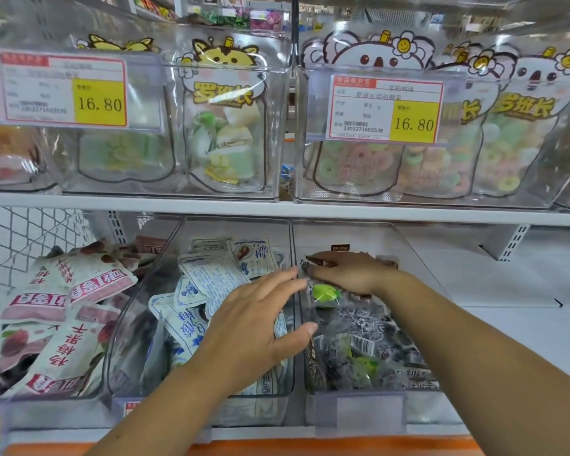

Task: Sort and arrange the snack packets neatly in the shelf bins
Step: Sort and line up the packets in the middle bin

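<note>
Three clear bins stand on the lower shelf. The middle bin [139, 324] holds several blue-and-white snack packets [208, 281]. My left hand [257, 327] lies flat on them, fingers straight and spread, its thumb over the wall toward the right bin. The right bin [359, 409] holds dark packets with green fruit pictures [359, 327]. My right hand [349, 271] rests palm down on the rear packets there, fingers pointing left; what lies under its palm is hidden. The left bin [56, 413] holds red-and-white packets [69, 284], lying at mixed angles.
The shelf board [277, 209] above carries clear bins of candy bags [224, 133] with price tags reading 16.80 [385, 110]. A white wire mesh panel [20, 238] stands at the far left. Bare white shelf [514, 291] extends right of the bins. An orange strip edges the shelf front.
</note>
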The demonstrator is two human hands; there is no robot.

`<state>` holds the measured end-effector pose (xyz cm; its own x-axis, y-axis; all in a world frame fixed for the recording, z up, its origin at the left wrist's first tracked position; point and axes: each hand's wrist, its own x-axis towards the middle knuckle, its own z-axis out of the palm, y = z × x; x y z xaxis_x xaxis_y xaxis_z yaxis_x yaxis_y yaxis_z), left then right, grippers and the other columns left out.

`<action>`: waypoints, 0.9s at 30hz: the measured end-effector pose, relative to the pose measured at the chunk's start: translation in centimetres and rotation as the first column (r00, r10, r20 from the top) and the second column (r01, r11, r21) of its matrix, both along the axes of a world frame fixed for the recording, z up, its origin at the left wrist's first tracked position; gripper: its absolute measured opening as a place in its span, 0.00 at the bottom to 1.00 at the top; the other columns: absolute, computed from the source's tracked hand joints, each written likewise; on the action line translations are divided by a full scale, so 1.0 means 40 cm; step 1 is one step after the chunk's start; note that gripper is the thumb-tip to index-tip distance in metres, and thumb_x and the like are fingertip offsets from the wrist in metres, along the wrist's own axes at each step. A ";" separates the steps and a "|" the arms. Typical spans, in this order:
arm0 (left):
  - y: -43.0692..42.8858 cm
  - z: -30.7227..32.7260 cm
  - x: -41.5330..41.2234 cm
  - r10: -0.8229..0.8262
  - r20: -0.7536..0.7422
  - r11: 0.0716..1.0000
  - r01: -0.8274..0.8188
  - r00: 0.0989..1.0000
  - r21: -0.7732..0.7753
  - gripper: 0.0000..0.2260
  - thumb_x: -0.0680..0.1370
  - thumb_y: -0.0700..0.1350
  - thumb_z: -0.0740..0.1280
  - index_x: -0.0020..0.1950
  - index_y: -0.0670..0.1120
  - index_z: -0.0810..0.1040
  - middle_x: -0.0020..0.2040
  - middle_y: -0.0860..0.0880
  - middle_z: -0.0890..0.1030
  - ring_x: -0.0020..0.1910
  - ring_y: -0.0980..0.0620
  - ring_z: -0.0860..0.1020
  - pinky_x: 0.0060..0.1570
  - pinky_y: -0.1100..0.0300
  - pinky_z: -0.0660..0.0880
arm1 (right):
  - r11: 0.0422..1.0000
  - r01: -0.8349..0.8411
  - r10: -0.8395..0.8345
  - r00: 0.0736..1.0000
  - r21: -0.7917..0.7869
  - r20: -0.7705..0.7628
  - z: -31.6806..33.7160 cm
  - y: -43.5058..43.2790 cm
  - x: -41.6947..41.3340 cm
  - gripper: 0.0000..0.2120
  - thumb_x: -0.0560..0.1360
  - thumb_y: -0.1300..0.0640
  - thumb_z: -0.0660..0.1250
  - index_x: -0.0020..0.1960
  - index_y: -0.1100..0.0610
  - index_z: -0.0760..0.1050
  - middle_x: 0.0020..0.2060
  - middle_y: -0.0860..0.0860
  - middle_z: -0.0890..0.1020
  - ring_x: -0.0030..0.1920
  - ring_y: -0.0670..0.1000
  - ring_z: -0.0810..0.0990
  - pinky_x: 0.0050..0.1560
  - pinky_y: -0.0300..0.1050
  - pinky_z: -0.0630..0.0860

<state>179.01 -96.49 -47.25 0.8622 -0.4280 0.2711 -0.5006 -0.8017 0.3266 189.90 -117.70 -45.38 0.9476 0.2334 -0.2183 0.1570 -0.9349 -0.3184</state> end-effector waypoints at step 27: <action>0.018 0.011 -0.008 -0.064 -0.059 0.996 0.067 0.996 0.053 0.36 0.69 0.76 0.50 0.74 0.68 0.42 0.72 0.72 0.36 0.70 0.71 0.37 0.70 0.62 0.38 | 0.922 -0.197 0.153 0.976 -0.335 -0.154 0.050 -0.070 -0.179 0.42 0.62 0.27 0.68 0.71 0.29 0.55 0.77 0.45 0.46 0.77 0.56 0.42 0.73 0.64 0.44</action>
